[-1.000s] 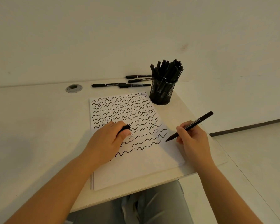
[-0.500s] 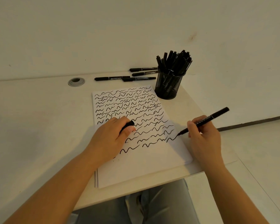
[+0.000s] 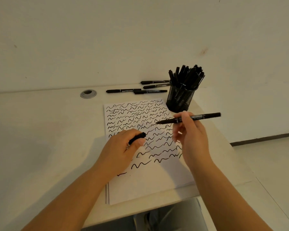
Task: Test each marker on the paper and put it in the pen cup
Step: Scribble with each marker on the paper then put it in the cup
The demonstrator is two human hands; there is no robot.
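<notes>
A white sheet of paper (image 3: 150,185) lies on the desk, covered with many black squiggles. My right hand (image 3: 191,135) holds an uncapped black marker (image 3: 205,116) lifted above the paper, nearly level, its tip pointing left. My left hand (image 3: 122,150) rests on the paper and grips the black marker cap (image 3: 138,138). The black mesh pen cup (image 3: 180,99) stands just beyond the paper's far right corner, packed with several black markers. Several capped black markers (image 3: 123,91) lie on the desk behind the paper, left of the cup.
A round metal cable grommet (image 3: 88,94) sits in the desk at the back left. The white wall runs right behind the desk. The desk's right edge (image 3: 230,147) is close to the cup, with floor beyond. My legs show below the near edge.
My right hand has lifted the marker off the paper's right edge and swung it up and left, now held level above the sheet. The left hand stays on the paper with the cap.
</notes>
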